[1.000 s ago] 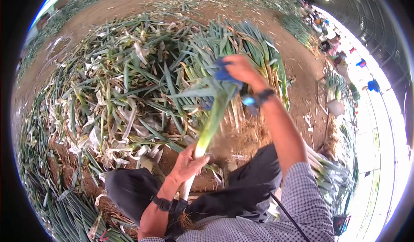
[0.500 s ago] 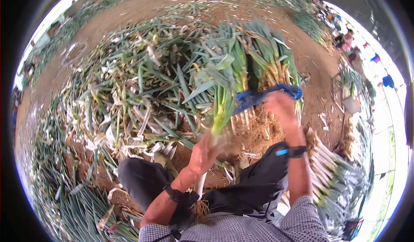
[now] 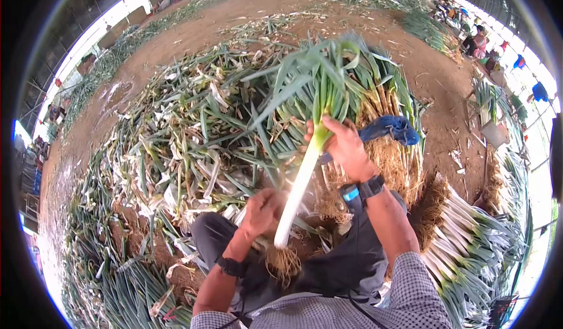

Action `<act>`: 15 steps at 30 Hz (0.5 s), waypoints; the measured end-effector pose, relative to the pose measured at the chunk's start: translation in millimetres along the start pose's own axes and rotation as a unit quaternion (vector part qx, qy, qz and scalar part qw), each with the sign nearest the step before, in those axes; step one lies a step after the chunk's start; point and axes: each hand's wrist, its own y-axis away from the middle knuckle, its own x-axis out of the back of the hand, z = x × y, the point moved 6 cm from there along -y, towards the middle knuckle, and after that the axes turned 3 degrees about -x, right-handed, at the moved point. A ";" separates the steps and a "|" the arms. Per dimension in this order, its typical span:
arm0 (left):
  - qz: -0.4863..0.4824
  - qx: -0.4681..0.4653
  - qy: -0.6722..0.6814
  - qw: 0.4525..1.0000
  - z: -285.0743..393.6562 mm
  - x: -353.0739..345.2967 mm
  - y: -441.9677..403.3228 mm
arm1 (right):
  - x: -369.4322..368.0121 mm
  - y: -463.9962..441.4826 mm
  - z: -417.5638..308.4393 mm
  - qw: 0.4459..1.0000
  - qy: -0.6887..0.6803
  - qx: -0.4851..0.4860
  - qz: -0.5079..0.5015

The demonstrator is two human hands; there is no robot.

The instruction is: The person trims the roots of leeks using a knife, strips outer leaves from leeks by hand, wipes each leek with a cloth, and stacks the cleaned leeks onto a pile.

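A large green onion (image 3: 300, 188) slants across the middle, its green leaves at the top and its roots hanging over my lap. My right hand (image 3: 342, 141) is wrapped round its upper white-green part. Just left of the lower white stem is my left hand (image 3: 262, 212), fingers curled; it is smeared by motion, and what it pinches, if anything, is too small to make out. A blue cloth (image 3: 392, 129) lies on the bundled onions right of my right hand.
A heap of stripped leaves (image 3: 193, 129) spreads to the left. Cleaned onions (image 3: 454, 229) lie at the right, with unpeeled onions (image 3: 132, 288) at the lower left. A person (image 3: 478, 41) is far off at the upper right.
My right hand has left the blue cloth and taken hold of the onion. My left hand has let go of the stem and moved beside it. The view has shifted.
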 end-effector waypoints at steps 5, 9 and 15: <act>0.101 -0.096 -0.063 0.988 34.5 0.3 -22.5 | 33.2 -16.3 20.3 0.998 -0.051 0.035 0.024; 0.104 -0.160 -0.231 0.954 70.5 -40.4 -54.7 | 23.8 -13.6 31.4 0.996 -0.041 0.065 0.041; 0.080 -0.136 -0.355 0.922 11.5 -55.1 -103.6 | 36.8 -13.5 43.8 0.995 -0.047 0.052 0.077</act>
